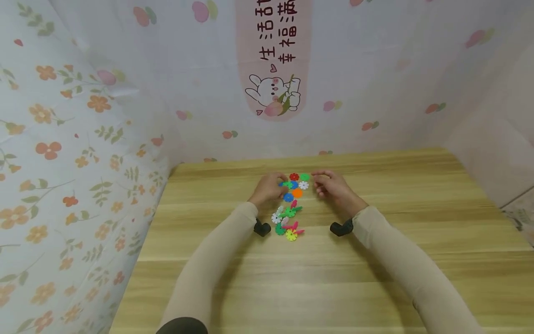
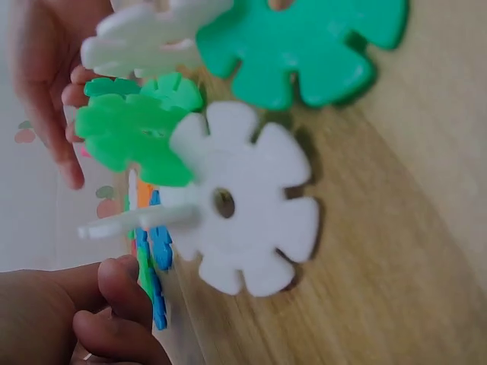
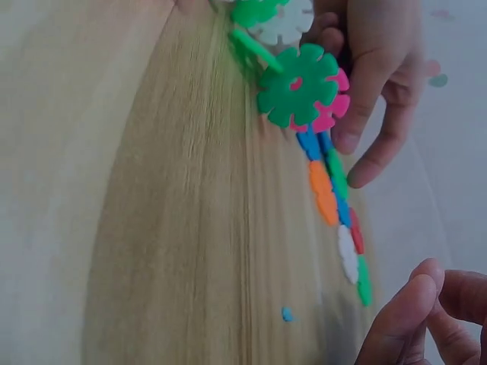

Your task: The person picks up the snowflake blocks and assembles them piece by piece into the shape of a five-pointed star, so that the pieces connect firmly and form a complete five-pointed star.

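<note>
My left hand (image 1: 269,188) is at the left side of a group of flat, notched plastic discs, its fingertips right by a green disc (image 1: 288,184) that overlaps a blue disc (image 1: 294,185). Its thumb and index finger stand apart in the right wrist view. Across the group, my right hand (image 1: 333,188) hovers with loosely bent fingers and nothing visible in them, nearest to a light green disc (image 1: 305,177) and a white disc (image 1: 303,185). A red disc (image 1: 294,176), an orange disc (image 1: 297,193) and another blue disc (image 1: 289,197) lie between the hands.
Closer to me, slotted-together discs stand up from the wooden table (image 1: 283,278), among them a green disc (image 1: 290,212), a white disc (image 2: 251,205) and a yellow disc (image 1: 291,235). A small blue bit (image 3: 287,313) lies on the wood. Printed cloth (image 1: 354,69) hangs behind.
</note>
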Demonstrator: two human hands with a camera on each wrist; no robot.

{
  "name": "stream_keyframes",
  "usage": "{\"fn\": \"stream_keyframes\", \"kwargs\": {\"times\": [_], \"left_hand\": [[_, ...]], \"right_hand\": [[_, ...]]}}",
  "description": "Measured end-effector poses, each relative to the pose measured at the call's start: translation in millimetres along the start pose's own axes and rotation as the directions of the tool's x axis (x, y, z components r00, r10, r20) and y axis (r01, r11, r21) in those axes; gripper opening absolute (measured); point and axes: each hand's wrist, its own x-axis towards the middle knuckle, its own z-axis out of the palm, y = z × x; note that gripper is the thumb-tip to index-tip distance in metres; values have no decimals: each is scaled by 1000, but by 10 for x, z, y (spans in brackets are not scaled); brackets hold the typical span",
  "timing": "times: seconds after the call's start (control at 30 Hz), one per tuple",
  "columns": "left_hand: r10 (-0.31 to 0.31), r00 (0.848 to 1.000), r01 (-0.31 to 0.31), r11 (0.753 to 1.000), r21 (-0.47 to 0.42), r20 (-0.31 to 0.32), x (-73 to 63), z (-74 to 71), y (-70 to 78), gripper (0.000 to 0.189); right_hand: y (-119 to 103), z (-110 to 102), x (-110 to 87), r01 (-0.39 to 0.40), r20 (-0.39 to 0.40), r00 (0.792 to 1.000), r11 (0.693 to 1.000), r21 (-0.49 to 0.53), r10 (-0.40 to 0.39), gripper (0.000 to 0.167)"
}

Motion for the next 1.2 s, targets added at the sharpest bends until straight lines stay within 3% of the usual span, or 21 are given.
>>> {"fn": "stream_keyframes", "kwargs": {"times": [0.13, 0.27, 0.43, 0.67, 0.93, 1.1, 1.2], "left_hand": [[26, 1000, -24, 998, 54, -19, 11, 8, 74, 39], [8, 1000, -8, 998, 58, -6, 31, 39, 120, 37], [5, 1000, -3, 991, 135, -14, 71, 78, 147, 34], [42, 998, -27, 952, 306, -43, 118, 92, 186, 30], [73, 995, -40, 906, 421, -64, 80, 109, 217, 31], [121, 987, -55, 866, 497, -102, 31, 138, 168, 34], [139, 984, -64, 855, 515, -108, 7, 143, 180, 34]], "right_hand": [[13, -26, 88, -11, -6, 1000, 1000, 26, 11, 40], [31, -57, 167, -46, -13, 999, 999, -5, 46, 41], [33, -40, 234, -62, -44, 997, 996, -61, 59, 44], [19, 19, 307, -42, -74, 997, 981, -187, 29, 49], [63, 97, 418, -4, -123, 992, 935, -355, -42, 32], [64, 157, 421, -29, -102, 995, 930, -366, -10, 32], [17, 157, 390, -68, -91, 995, 927, -368, 37, 35]]}}
